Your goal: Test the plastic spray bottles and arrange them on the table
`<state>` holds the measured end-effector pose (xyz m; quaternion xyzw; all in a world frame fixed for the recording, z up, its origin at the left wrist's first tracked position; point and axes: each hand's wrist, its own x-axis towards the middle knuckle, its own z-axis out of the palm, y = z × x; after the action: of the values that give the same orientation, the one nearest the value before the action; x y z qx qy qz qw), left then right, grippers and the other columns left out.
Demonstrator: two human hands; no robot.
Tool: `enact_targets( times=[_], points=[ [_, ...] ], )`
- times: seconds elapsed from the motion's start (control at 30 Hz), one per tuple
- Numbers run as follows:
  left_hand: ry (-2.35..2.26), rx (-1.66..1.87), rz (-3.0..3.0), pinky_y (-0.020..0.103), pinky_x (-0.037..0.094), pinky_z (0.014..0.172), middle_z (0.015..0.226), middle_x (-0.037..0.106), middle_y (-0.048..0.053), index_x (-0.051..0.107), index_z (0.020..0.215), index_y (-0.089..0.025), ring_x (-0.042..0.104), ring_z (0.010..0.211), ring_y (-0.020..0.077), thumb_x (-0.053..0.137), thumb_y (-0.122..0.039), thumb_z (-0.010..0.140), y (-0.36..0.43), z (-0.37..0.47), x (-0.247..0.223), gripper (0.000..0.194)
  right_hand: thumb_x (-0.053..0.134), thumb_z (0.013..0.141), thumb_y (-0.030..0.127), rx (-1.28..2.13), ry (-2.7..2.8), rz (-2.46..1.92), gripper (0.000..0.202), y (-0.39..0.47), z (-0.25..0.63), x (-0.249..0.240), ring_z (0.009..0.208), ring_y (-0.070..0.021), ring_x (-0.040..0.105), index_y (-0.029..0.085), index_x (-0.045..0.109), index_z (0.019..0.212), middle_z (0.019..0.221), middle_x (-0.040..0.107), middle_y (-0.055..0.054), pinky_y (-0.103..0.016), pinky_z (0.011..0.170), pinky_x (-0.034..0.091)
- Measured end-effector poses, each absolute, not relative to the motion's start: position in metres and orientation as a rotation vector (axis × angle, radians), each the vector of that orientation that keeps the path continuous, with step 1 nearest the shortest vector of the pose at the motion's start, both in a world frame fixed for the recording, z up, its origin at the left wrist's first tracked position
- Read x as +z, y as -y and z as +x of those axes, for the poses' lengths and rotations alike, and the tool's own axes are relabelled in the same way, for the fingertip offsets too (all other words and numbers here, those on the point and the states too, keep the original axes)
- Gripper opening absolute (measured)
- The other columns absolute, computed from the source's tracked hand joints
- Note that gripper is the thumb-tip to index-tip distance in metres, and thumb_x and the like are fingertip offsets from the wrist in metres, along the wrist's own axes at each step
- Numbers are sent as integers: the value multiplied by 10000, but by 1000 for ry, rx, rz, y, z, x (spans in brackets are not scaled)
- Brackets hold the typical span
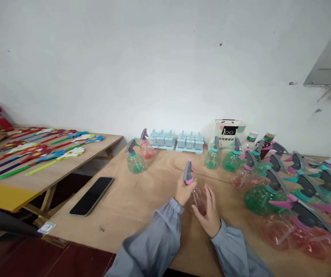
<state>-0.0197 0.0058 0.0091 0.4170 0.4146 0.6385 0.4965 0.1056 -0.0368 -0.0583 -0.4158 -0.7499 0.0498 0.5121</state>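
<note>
In the middle of the wooden table stands a spray bottle (199, 200) with a clear pinkish body and a grey and pink spray head. My left hand (185, 189) is closed around its neck, just below the spray head. Against the bottle's right side lies my right hand (210, 215), its fingers stretched out and the thumb apart from them. A green spray bottle (136, 163) and a pink spray bottle (146, 149) stand farther back, to the left of my hands.
Several green and pink spray bottles (258, 200) crowd the right side. Pale blue popsicle molds (189, 144), a paper bag (226, 134) and capped bottles stand near the wall. A phone (92, 196) lies left. Another table (47, 177) holds colourful hand-shaped sticks.
</note>
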Motion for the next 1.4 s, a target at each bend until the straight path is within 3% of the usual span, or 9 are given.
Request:
enact_targets(
  times=[0.1, 0.3, 0.53, 0.7, 0.97, 1.1, 1.23, 1.33, 1.4],
  points=[
    [-897, 1436, 831, 296, 487, 746, 654, 638, 1, 658, 803, -160, 660, 757, 185, 873, -306, 534, -7, -35, 18, 374, 618, 848, 447, 153, 1788, -967, 883, 38, 110, -51, 1370, -359, 391, 224, 123, 1545, 1492, 325, -182, -596, 1064, 414],
    [-756, 1340, 740, 258, 471, 678, 857, 715, 46, 690, 871, -156, 637, 705, 131, 883, -320, 542, 5, -47, 36, 415, 630, 838, 432, 359, 1876, -852, 749, 31, 118, -56, 1275, -312, 521, 219, 294, 1472, 1379, 489, -167, -511, 1037, 477],
    [-613, 1320, 893, 318, 507, 838, 1189, 681, 104, 683, 1112, -203, 591, 1176, 253, 838, -353, 623, 5, -65, 46, 534, 698, 776, 465, 353, 1812, -845, 752, 31, 123, -50, 1188, -305, 582, 236, 378, 1417, 1309, 542, -154, -488, 964, 535],
    [-651, 1394, 886, 322, 479, 909, 1120, 714, 109, 708, 1039, -179, 632, 1102, 228, 839, -414, 632, -2, -59, 47, 488, 701, 785, 449, 170, 1838, -857, 799, 35, 118, -46, 1202, -325, 556, 251, 316, 1456, 1305, 508, -157, -528, 963, 527],
    [-730, 1354, 791, 219, 477, 706, 971, 734, 43, 709, 906, -189, 659, 872, 144, 853, -358, 607, -7, -51, 47, 372, 690, 784, 483, 170, 1888, -858, 821, 35, 117, -50, 1209, -337, 545, 234, 295, 1460, 1312, 495, -167, -536, 975, 511],
    [-731, 1250, 790, 202, 473, 651, 953, 741, 52, 712, 889, -179, 673, 890, 161, 836, -303, 619, -13, -65, 53, 322, 632, 782, 612, 312, 1875, -728, 859, 37, 119, -55, 1221, -338, 541, 201, 298, 1458, 1345, 496, -177, -524, 994, 493],
    [-658, 1110, 828, 189, 416, 522, 991, 745, 94, 698, 891, -164, 693, 958, 220, 798, -273, 630, -19, -76, 51, 300, 440, 915, 560, 439, 1615, -683, 627, 26, 130, -58, 1219, -301, 553, 215, 333, 1427, 1333, 527, -170, -504, 982, 490],
    [-600, 1079, 855, 220, 475, 611, 976, 746, 114, 688, 895, -146, 691, 1011, 255, 775, -236, 625, -19, -78, 45, 297, 464, 939, 438, 414, 1446, -902, 462, -1, 140, -53, 1228, -269, 532, 235, 408, 1350, 1302, 534, -143, -491, 1009, 456],
    [-582, 1062, 853, 265, 515, 732, 934, 748, 112, 689, 879, -140, 696, 1000, 263, 765, -215, 614, -17, -77, 42, 287, 532, 904, 444, 319, 1408, -1046, 485, -30, 144, -47, 1238, -270, 501, 220, 425, 1320, 1299, 514, -137, -509, 1046, 412]
  ],
)
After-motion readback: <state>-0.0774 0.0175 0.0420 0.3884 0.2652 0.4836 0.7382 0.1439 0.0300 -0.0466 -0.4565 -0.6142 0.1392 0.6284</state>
